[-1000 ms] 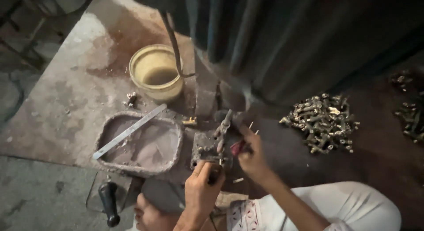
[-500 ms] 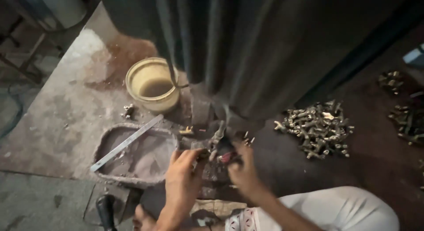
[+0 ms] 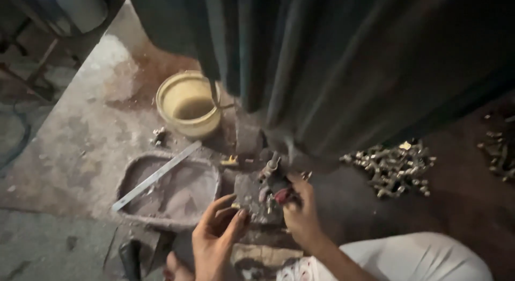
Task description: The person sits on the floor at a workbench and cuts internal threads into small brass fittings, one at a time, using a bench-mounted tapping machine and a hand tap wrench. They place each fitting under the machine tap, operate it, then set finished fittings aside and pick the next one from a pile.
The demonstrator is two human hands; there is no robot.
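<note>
My right hand (image 3: 301, 211) grips a small metal tool with a dark red handle (image 3: 277, 184), its tip pointing up and left over a dark metal block (image 3: 253, 198) on the floor. My left hand (image 3: 215, 238) hovers just left of that block, fingers spread and curled, holding nothing that I can see. A small brass piece (image 3: 229, 161) lies just beyond the block. A big dark machine body (image 3: 332, 66) looms right above the hands.
A yellow bucket (image 3: 189, 102) stands at the back. A shallow grey tray (image 3: 167, 191) with a flat metal bar (image 3: 156, 175) across it lies left. Heaps of brass fittings (image 3: 391, 165) lie right and far right (image 3: 496, 147). A dark-handled tool (image 3: 130, 258) lies near my foot.
My left hand has come off the block and drawn back toward me, opening. The right hand stays on the tool. The camera has moved in closer.
</note>
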